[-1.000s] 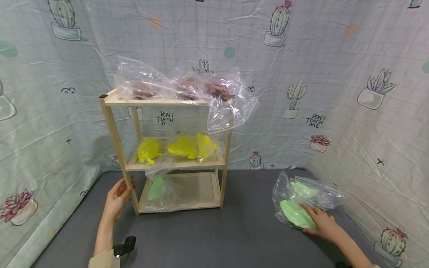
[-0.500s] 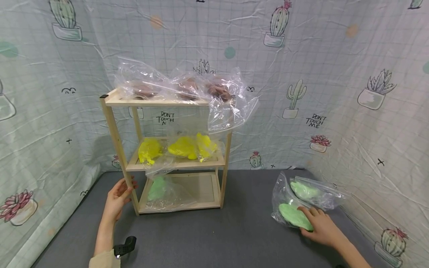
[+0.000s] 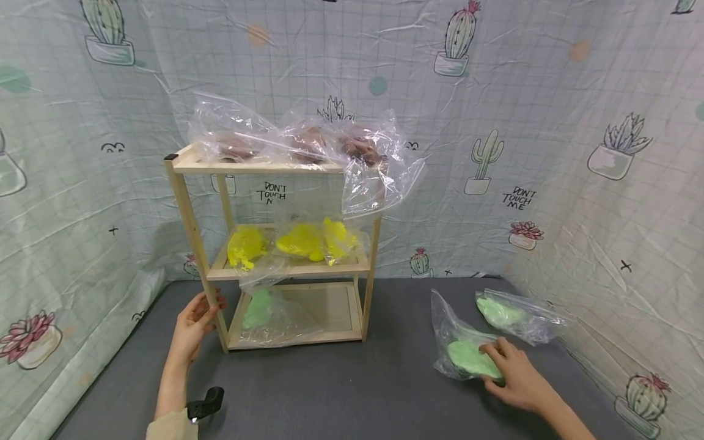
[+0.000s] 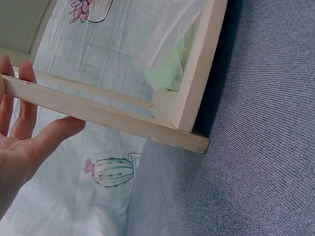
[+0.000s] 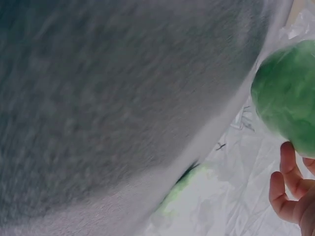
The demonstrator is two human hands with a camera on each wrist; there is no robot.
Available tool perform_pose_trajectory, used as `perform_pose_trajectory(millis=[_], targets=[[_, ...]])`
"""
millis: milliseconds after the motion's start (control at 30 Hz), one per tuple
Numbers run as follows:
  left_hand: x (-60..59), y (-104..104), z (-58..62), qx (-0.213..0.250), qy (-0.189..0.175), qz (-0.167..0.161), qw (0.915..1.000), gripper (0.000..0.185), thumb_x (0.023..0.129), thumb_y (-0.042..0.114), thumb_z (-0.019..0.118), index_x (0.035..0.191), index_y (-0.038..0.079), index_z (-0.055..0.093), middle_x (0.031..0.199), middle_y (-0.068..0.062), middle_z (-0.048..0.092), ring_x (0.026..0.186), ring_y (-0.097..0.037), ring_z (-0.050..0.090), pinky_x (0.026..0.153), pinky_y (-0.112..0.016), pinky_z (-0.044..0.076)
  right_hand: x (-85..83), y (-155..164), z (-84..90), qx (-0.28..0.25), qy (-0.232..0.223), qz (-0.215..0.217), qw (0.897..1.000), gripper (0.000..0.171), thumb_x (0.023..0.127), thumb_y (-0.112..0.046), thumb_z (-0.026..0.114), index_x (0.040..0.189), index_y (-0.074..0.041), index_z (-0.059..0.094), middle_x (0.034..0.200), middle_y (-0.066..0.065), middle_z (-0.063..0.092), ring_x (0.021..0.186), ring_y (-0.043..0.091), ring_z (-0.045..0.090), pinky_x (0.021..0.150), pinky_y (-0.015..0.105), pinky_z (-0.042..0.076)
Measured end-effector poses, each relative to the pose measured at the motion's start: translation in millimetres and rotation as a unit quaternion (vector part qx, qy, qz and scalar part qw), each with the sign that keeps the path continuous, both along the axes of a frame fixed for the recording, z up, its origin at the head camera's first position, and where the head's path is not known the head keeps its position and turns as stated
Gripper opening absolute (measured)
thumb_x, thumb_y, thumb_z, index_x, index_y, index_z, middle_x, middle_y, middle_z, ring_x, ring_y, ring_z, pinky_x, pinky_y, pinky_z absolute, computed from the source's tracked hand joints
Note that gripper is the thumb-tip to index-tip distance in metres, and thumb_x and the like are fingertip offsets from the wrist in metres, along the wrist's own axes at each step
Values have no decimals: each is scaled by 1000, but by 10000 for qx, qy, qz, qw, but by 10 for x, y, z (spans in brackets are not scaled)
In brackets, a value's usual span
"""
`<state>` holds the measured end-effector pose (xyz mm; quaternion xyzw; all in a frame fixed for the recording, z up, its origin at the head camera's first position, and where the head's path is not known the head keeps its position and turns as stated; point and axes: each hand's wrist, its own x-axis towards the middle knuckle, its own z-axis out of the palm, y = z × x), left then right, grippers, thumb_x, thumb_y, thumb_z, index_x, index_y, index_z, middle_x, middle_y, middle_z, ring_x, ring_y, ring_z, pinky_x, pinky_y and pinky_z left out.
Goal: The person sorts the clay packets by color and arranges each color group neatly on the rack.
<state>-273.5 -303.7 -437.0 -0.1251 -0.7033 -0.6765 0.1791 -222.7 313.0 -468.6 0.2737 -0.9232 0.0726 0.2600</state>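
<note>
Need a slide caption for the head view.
Left hand holds wooden shelf post; right hand grips bagged green piece.

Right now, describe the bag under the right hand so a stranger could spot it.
Look right of the wooden shelf on the grey table. Two clear bags of green dough lie there; it's the nearer bag, the one the right hand touches, not the farther bag.
</note>
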Motion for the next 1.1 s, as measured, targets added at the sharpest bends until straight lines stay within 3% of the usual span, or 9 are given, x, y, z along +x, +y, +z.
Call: perform_pose_trajectory(millis=[167,300,433,833,1100], targets=[[-1,0,1,21,-31,8,10000,44,91,15,48,131,-1,39,98,20,61,90,5,59,65,-21,47,31,-81,34,7,320,259,9992,42,61,-19,74,99,-19,56,86,-12,34,73,-2,24,65,24,20],[-2,3,5,-7,-63,50,10000,43,91,16,48,130,1,40,98,20,61,90,6,59,65,-21,47,48,-163,69,-104,663,711,9952,28,76,-33,65,96,-17,56,85,-11,36,75,-1,23,66,23,19],[-3,6,6,-47,-87,96,9999,42,91,16,49,129,3,42,98,19,61,90,6,59,65,-21,47,67,-281,102,-266,811,1172,9894,29,87,-42,48,95,-15,55,84,-7,37,75,1,22,66,21,18],[11,-9,2,-133,-123,145,9997,42,91,15,49,130,1,41,96,22,61,89,6,58,64,-21,47,188,-724,187,-648,971,1792,9769,28,87,-42,48,92,-15,53,87,-3,39,80,4,27,70,17,20],[4,-1,5,-114,-107,91,9998,42,91,13,48,130,0,39,97,23,61,89,6,58,64,-22,47,205,-1002,229,-868,1483,1961,9654,29,86,-42,47,88,-15,55,85,-1,39,79,6,30,71,19,21]])
